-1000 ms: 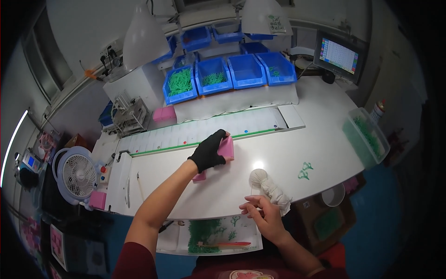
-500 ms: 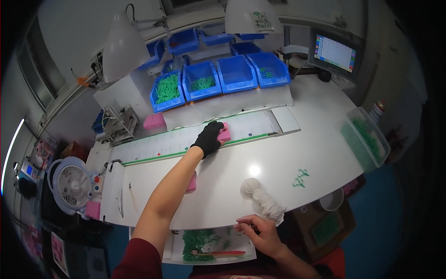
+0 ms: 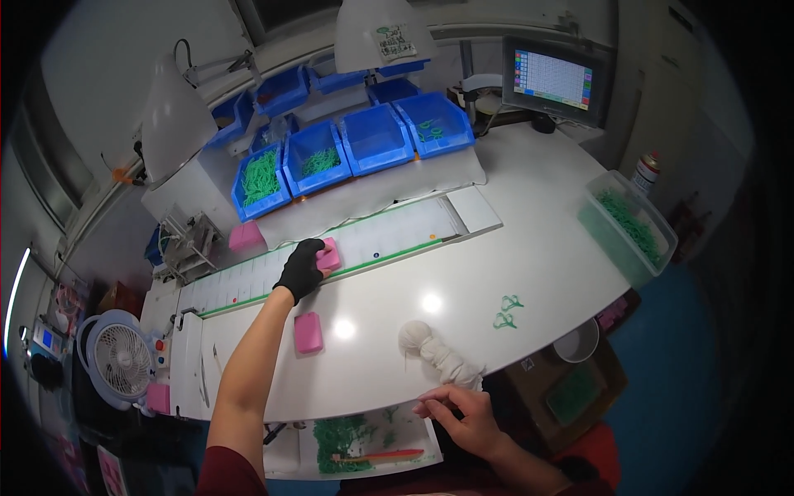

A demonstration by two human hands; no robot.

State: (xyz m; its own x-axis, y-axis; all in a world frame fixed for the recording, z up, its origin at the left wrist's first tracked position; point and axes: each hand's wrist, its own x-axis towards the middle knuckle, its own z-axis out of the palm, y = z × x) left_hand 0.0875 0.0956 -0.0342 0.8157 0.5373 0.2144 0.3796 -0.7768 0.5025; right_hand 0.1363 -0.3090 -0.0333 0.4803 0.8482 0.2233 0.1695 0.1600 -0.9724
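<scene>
In a black fingerless glove, my left hand (image 3: 299, 271) is closed around a pink block (image 3: 329, 255) on the long white strip. The block looks like a sponge, and my fingers cover part of it. A second pink block (image 3: 308, 333) lies on the table closer to me. Bare and half curled, my right hand (image 3: 460, 415) hovers at the table's front edge, with a gap between thumb and fingers and nothing visible in them. Just beyond it lies a bundle of white cloth (image 3: 433, 347). Small green pieces (image 3: 507, 312) lie to its right.
Blue bins (image 3: 378, 139), some with green pieces, stand behind the strip (image 3: 389, 236). A clear tub (image 3: 626, 225) of green pieces sits at the right edge. At left are a fan (image 3: 123, 358) and a metal fixture (image 3: 188, 248). An open drawer (image 3: 285, 455) juts out below the table.
The whole view has shifted, bringing the near pink block out from behind my left forearm. My left hand stays on its pink block, now farther left along the strip. My right hand looks unchanged.
</scene>
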